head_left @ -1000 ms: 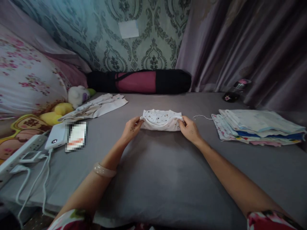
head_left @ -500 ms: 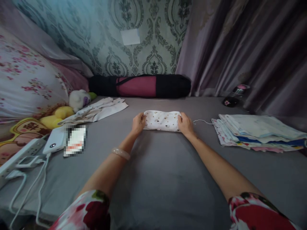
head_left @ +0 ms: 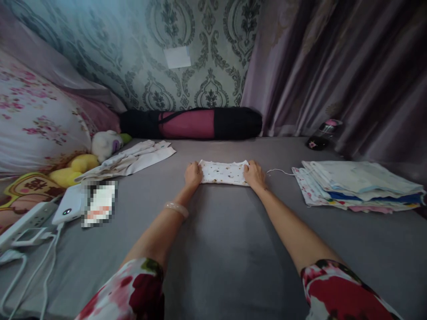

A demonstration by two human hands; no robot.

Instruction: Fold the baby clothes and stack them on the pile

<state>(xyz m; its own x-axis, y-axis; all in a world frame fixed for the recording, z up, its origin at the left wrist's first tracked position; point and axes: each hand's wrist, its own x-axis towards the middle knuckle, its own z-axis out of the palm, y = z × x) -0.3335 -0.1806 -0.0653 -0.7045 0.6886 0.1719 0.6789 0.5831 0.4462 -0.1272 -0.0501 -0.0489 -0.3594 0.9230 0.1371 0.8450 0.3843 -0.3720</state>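
A white cloth (head_left: 223, 173) with small printed figures is held in a folded strip just over the grey sheet (head_left: 230, 249). My left hand (head_left: 193, 174) is closed on its left end, and my right hand (head_left: 255, 175) grips the right end. Between the two hands the upper edge is rumpled, with small peaks near each grip. The fingertips are partly hidden behind or in the fabric. On my left wrist sits a pale bangle (head_left: 176, 208).
At the right lies a stack of folded cloths (head_left: 363, 182), with a bottle (head_left: 323, 134) behind it. Pale cloths (head_left: 130, 161), a white power bank (head_left: 69, 205) and a power strip (head_left: 25, 226) are on the left. A black-and-red long bag (head_left: 190, 124) lines the wall.
The cloth has gone from flat and smooth to more rumpled and slightly lower in height. My hands keep hold of both ends. The whole view has shifted a little.
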